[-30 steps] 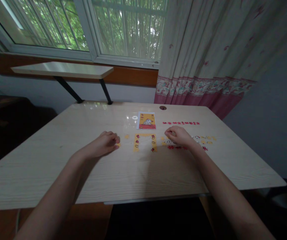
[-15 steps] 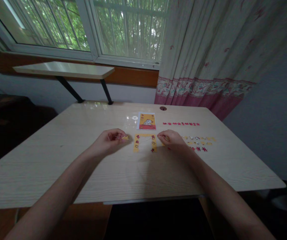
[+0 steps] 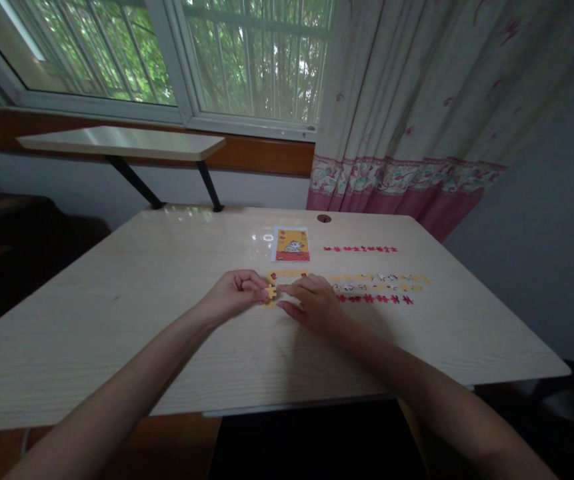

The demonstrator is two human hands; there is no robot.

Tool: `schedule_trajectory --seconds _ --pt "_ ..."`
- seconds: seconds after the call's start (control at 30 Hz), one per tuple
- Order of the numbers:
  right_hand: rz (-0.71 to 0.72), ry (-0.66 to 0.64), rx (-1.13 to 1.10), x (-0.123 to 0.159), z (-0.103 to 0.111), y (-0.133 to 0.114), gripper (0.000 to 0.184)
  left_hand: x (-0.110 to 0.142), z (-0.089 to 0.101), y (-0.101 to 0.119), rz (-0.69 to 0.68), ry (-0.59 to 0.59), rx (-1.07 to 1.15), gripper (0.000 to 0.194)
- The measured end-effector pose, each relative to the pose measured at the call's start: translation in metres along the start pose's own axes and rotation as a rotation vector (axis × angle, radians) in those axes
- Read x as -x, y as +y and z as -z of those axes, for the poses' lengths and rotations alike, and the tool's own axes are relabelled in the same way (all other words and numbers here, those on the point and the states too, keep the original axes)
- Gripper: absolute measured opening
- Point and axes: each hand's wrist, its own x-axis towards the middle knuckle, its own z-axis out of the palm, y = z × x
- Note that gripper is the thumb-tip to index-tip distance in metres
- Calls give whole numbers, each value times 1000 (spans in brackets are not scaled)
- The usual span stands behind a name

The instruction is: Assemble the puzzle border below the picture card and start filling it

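Between the thumb and fingers of my left hand (image 3: 239,293) is a yellow jigsaw puzzle piece (image 3: 271,291), held over the left side of the puzzle frame. My right hand (image 3: 314,303) hovers just right of that piece, thumb and forefinger apart, with nothing visible between them. The partly joined yellow puzzle border (image 3: 289,273) lies beneath both hands; its top edge shows, while much of its sides is hidden. Behind it lies a picture card (image 3: 293,245) with a white animal on yellow and red.
Rows of loose yellow and white pieces (image 3: 381,279) and red pieces (image 3: 377,299) lie to the right on the wooden table (image 3: 167,360). Another red row (image 3: 361,249) sits farther back. A raised shelf (image 3: 127,141) stands at the back left, below the window.
My left hand has moved right with the yellow puzzle piece, over the border's left side. My right hand has moved left towards it, and its thumb and forefinger have parted.
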Motion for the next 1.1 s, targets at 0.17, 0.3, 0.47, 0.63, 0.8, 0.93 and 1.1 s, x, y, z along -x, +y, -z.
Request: schedule_trajectory --seconds 0.17,0.3,0.47,0.63,0.8,0.93,1.1 --pt "31 64 27 1 -3 2 27 0 -3 2 -8 -17 -2 25" --pt "107 156 34 0 -4 4 21 1 -4 4 4 -35 -26 22" --pt "184 237 46 -1 -1 2 15 2 -5 5 12 -70 -15 22" --pt "123 221 53 -2 -2 4 14 -1 4 -6 -64 -68 -64 27" --pt "-45 26 -81 -1 -13 6 12 -6 28 -11 -320 68 -712 19" --pt "-45 -146 -115 -1 -19 1 14 -6 43 -11 -397 -76 -948 18" --pt "-26 -202 -104 -3 -19 -3 15 -5 44 -11 -337 -123 -919 18"
